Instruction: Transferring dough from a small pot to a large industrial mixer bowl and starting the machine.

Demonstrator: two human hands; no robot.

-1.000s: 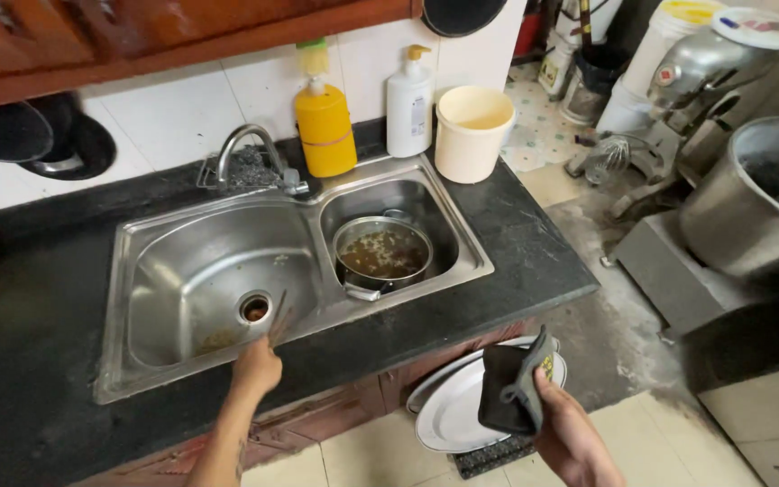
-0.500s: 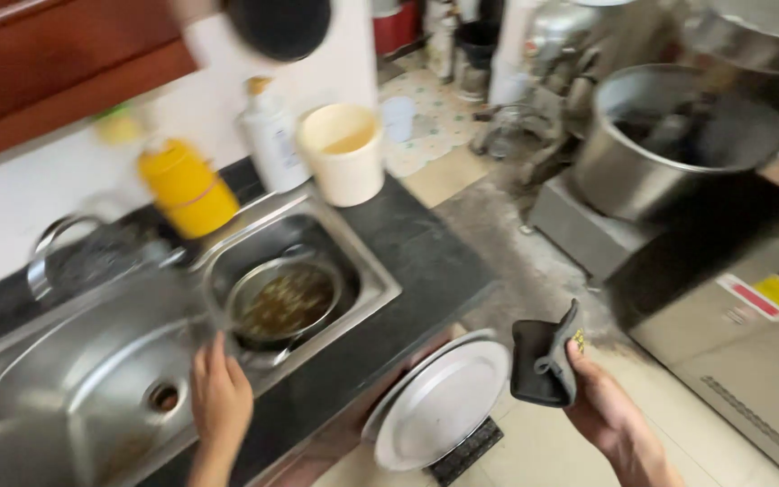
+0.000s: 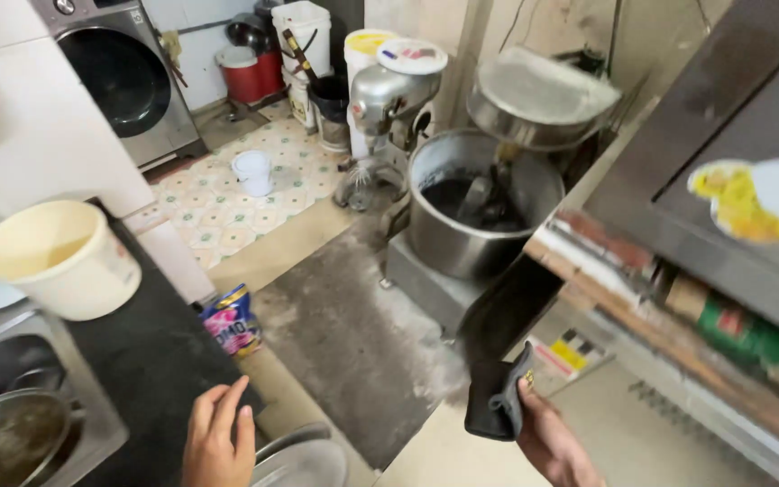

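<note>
My right hand at the bottom right grips a black oven mitt, held up over the floor. My left hand hovers open at the bottom, fingers apart, by the front edge of the black counter and just above the rim of a white plate below it. To the left, the steel sink holds a round pan with brown residue.
A cream bucket stands on the counter. On the floor sit a large mixer with a steel bowl, a colourful packet, several buckets and a washing machine. A metal oven cabinet fills the right side.
The view has swung right, away from the sink toward the mixer and oven. My right hand has carried the mitt rightward and up. My left hand has left the sink edge.
</note>
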